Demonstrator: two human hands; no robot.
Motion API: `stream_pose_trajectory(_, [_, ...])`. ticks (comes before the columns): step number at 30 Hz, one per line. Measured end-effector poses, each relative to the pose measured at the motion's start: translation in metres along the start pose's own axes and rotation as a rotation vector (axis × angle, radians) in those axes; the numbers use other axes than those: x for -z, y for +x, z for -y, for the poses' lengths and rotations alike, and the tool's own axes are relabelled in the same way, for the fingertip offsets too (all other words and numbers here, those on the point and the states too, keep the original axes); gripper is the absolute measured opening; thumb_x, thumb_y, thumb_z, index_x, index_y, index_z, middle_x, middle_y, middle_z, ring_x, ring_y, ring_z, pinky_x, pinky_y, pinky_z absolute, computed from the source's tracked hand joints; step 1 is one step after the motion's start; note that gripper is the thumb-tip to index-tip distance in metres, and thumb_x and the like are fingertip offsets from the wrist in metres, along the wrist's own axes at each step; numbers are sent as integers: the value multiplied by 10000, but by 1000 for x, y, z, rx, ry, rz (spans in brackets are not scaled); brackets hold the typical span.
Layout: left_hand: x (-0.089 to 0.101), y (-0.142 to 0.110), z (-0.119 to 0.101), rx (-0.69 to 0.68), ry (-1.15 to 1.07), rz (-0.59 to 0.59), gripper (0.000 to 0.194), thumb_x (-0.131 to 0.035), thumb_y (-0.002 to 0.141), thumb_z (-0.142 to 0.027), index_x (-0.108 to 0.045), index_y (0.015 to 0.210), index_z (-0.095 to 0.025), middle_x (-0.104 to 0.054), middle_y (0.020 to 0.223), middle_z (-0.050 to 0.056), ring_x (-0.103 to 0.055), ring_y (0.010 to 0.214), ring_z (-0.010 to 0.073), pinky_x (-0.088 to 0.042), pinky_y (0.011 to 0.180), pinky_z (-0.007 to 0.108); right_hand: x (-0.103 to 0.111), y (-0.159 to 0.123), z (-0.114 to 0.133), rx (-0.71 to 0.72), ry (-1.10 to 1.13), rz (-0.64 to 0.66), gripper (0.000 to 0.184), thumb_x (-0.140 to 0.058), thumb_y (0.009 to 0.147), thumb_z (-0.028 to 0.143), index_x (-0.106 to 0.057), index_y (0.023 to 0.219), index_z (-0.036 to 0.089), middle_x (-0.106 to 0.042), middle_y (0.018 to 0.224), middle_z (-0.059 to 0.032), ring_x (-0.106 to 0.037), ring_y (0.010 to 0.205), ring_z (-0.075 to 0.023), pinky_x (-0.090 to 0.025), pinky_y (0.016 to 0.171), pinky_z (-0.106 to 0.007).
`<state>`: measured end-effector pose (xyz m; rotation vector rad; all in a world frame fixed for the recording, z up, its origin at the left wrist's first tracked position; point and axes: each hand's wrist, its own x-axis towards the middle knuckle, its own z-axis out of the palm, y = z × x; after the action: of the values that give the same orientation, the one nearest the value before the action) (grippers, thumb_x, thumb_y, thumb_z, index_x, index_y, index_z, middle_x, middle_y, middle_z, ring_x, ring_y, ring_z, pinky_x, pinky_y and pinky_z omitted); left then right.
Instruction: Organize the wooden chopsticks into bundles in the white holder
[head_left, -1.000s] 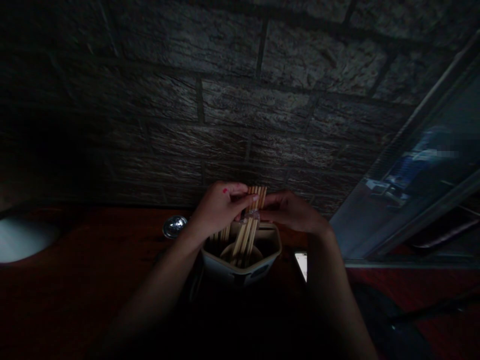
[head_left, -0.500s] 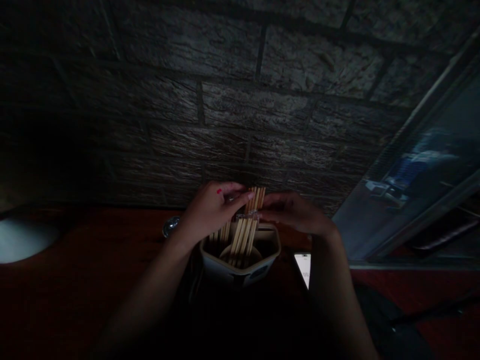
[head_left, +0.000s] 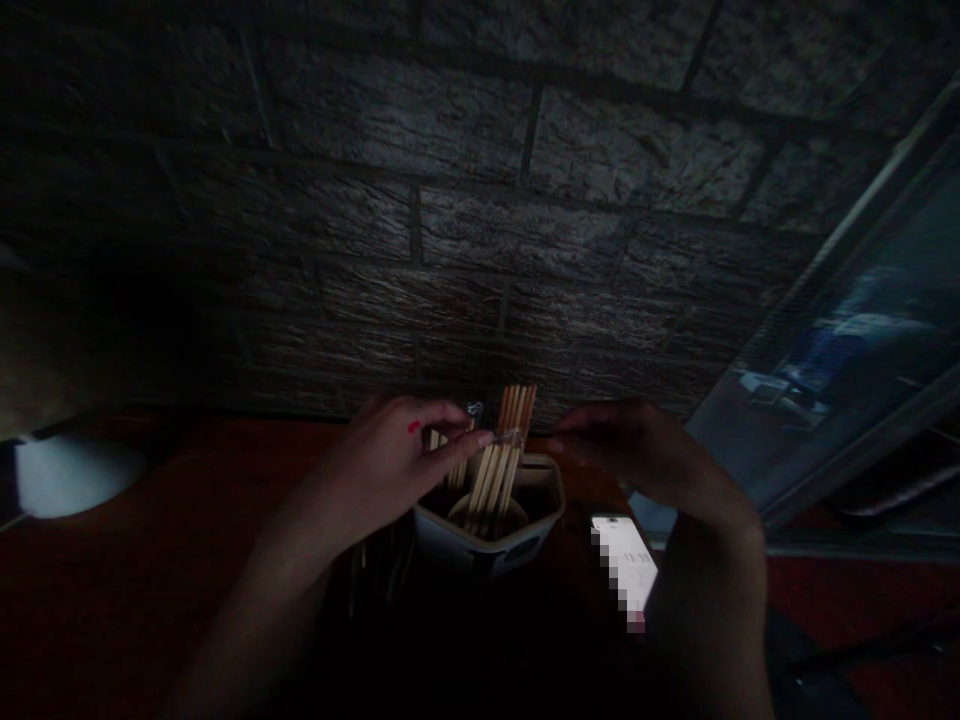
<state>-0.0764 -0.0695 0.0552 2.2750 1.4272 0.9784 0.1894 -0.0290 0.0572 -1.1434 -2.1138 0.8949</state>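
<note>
A bundle of wooden chopsticks (head_left: 498, 475) leans upright in a pale plastic container (head_left: 553, 490), their darker ends pointing up. Clear, crinkled plastic wrap (head_left: 511, 438) runs around the middle of the bundle. Thumb and fingers of my left hand (head_left: 405, 450) are pinched on this wrap at the bundle's left side. More chopsticks (head_left: 455, 470) stand behind that hand, partly covered by it. To the right of the bundle, apart from it, my right hand (head_left: 630, 440) has its fingertips pressed together; whatever they may hold is too dark to see.
A lit phone (head_left: 626, 560) lies on the dark wooden table (head_left: 217, 480), beside my right forearm. Behind the container rises a stone-block wall (head_left: 465, 230). A white lampshade-like object (head_left: 79, 475) is at left, a glass panel (head_left: 817, 370) at right.
My right hand has come away from the chopsticks toward the right. My left hand has shifted slightly left and down, still at the wrap. More of the phone shows.
</note>
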Motion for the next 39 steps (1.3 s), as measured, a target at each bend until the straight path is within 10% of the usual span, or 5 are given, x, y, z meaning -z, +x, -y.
stream_pose_trajectory(8, [-28,13,12,17,16,83,288,-680,825,-421,-691,983,-180,-744,983,59,-681,940,220,-499,798,313,-25,3,13,-9,-253,115,269,-629,863,447,-770,928,228,-743,777,-15,-659,712,-156,-423,565,-232])
stream_pose_trajectory(21, [-38,22,25,82,-299,382,207,-565,883,-351,-607,912,-151,-696,767,16,-529,423,66,-357,412,181,-40,18,8,-7,-163,192,327,-590,883,472,-753,947,197,-723,707,-29,-646,618,-133,-422,539,-230])
stream_pose_trajectory(39, [-36,22,27,60,-370,393,199,-512,893,-320,-613,864,-150,-679,773,17,-524,456,70,-377,439,196,-40,16,6,20,-223,196,323,-542,922,450,-735,943,192,-712,714,-29,-638,634,-144,-439,566,-259])
